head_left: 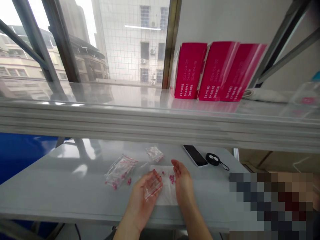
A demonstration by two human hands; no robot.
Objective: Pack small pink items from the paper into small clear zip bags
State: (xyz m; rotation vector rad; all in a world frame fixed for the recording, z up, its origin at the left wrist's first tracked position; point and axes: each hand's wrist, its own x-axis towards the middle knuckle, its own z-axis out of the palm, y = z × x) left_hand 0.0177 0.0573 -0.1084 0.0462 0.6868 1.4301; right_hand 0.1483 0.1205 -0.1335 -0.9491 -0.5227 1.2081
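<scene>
Grey tabletop with a white paper sheet on it, tiny pink beads scattered on top. Left hand is open, palm up, a clear baggie lying on it. Right hand is open too, right beside the beads. Zip bag with pink bits sits left of the sheet.

We seem to be in a small workroom rather than a home: a grey bench lies under our left hand and right hand, with plastic bags just left of them and a phone just ahead. Above and ahead of the hands, a shelf holds red boxes, and a meshed window looks onto city buildings.
</scene>
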